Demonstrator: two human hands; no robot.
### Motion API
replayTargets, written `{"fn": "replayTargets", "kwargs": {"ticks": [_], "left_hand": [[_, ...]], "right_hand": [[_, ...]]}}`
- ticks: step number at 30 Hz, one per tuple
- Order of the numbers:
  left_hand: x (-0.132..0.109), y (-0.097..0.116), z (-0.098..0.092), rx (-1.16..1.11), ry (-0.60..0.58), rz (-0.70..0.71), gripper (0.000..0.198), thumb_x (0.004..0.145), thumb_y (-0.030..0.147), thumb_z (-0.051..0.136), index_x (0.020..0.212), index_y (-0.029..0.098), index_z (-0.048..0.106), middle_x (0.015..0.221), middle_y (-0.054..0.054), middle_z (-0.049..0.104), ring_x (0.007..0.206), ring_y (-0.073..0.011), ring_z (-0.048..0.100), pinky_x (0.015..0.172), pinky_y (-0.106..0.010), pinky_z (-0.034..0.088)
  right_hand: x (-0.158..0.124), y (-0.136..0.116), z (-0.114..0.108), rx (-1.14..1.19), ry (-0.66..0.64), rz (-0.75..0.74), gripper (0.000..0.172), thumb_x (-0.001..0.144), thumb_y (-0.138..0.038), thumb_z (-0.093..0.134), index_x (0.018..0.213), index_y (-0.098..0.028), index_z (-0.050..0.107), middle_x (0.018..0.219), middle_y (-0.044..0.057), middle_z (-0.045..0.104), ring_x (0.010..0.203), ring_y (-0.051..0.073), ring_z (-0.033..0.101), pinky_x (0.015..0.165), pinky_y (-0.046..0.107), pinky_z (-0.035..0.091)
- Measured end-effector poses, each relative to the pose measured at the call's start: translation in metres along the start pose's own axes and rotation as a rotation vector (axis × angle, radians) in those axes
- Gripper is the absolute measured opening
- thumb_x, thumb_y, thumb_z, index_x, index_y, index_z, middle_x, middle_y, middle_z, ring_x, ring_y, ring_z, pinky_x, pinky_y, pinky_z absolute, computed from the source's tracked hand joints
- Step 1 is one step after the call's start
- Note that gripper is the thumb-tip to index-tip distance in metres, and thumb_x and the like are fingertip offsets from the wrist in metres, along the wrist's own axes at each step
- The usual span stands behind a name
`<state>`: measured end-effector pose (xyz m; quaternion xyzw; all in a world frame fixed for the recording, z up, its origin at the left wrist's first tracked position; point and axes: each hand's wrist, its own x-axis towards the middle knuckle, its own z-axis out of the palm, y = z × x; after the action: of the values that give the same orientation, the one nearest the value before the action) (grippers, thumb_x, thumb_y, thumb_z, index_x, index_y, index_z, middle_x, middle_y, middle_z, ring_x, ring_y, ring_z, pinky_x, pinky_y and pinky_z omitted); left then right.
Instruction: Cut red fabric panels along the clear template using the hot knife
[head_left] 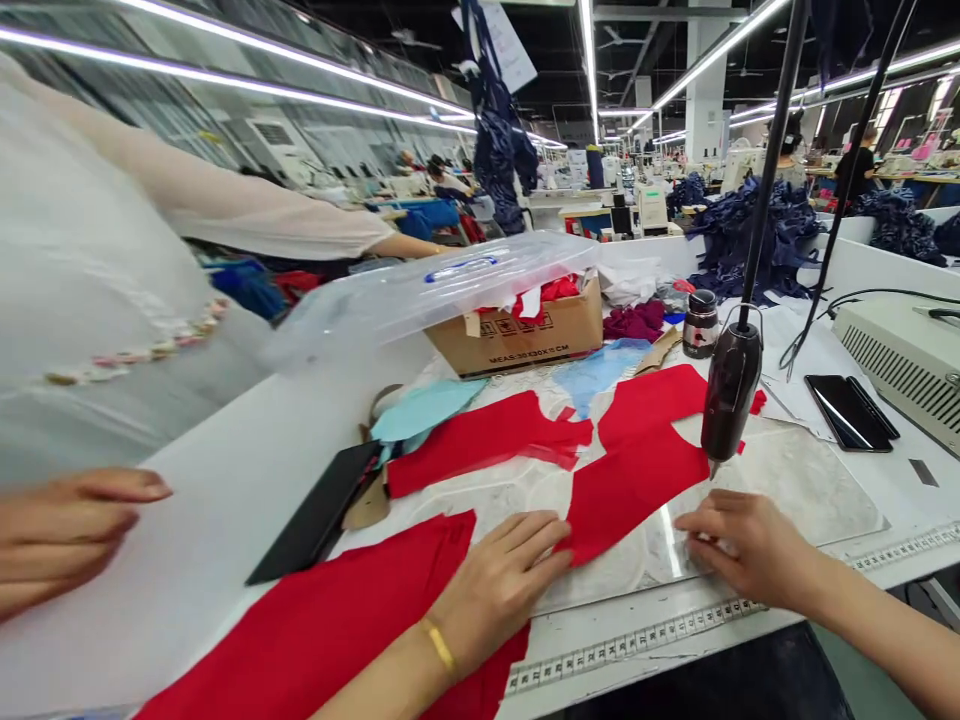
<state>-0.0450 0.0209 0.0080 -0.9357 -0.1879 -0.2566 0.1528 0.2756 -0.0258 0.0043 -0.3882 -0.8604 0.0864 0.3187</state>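
My left hand (499, 590), with a gold bangle at the wrist, lies flat on a piece of red cloth (630, 480) and presses its edge. My right hand (739, 545) rests on a transparent plastic template (795, 480), close to the same cloth. Another red cloth piece (315, 630) runs under my left forearm, and a third (487, 440) lies farther up the table. A handheld electric cloth cutter (731, 385) stands just above my right hand, its blade tip at the template.
A co-worker's hand (67, 530) and white sleeve (97, 260) fill the left side. Behind stand a cardboard box (517, 330) with a transparent lid (450, 285) and a black jar (700, 323). Phones (847, 412) lie right, beside a beige machine (900, 355). A tape measure (637, 640) edges the table.
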Motion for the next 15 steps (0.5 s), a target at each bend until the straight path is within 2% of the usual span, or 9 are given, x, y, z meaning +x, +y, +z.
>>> {"fn": "replayTargets", "kwargs": {"ticks": [3,5,8,11,15], "left_hand": [[-0.021,-0.007,-0.013,0.013,-0.038,-0.013,0.037,0.100,0.002,0.040,0.093,0.021,0.071,0.106,-0.005,0.077,0.106,-0.0208,0.069,0.090,-0.032,0.056],[-0.031,-0.008,-0.015,-0.005,-0.057,-0.026,0.036,0.103,0.007,0.040,0.102,0.022,0.073,0.115,-0.004,0.078,0.113,-0.0209,0.070,0.094,-0.032,0.057],[-0.041,-0.001,-0.014,-0.040,-0.095,-0.084,0.032,0.108,0.023,0.044,0.127,0.020,0.069,0.128,-0.007,0.074,0.123,-0.0223,0.068,0.102,-0.033,0.057],[-0.047,0.009,-0.010,-0.057,-0.156,-0.150,0.042,0.110,0.035,0.042,0.146,0.019,0.057,0.136,-0.008,0.071,0.130,-0.0240,0.064,0.107,-0.035,0.055],[-0.051,0.020,-0.009,-0.041,-0.186,-0.202,0.050,0.111,0.041,0.039,0.157,0.020,0.044,0.141,-0.008,0.068,0.131,-0.0232,0.064,0.108,-0.033,0.054]], "right_hand": [[-0.022,0.024,-0.019,-0.164,0.078,0.142,0.020,0.098,-0.017,0.054,0.092,-0.020,0.073,0.079,0.004,0.073,0.069,0.014,0.066,0.061,0.024,0.050],[-0.028,0.042,-0.026,-0.283,0.119,0.231,0.021,0.098,-0.021,0.055,0.092,-0.021,0.075,0.084,0.004,0.074,0.072,0.015,0.067,0.062,0.025,0.049],[-0.029,0.058,-0.028,-0.399,0.100,0.320,0.018,0.097,-0.028,0.060,0.096,-0.023,0.077,0.090,0.004,0.075,0.074,0.015,0.068,0.058,0.025,0.046],[-0.023,0.061,-0.024,-0.447,0.015,0.348,0.017,0.095,-0.029,0.063,0.092,-0.024,0.078,0.091,0.004,0.074,0.080,0.017,0.068,0.056,0.025,0.041],[-0.016,0.057,-0.021,-0.416,-0.027,0.443,0.024,0.094,-0.024,0.057,0.079,-0.022,0.075,0.086,0.004,0.072,0.080,0.016,0.066,0.056,0.026,0.036]]}}
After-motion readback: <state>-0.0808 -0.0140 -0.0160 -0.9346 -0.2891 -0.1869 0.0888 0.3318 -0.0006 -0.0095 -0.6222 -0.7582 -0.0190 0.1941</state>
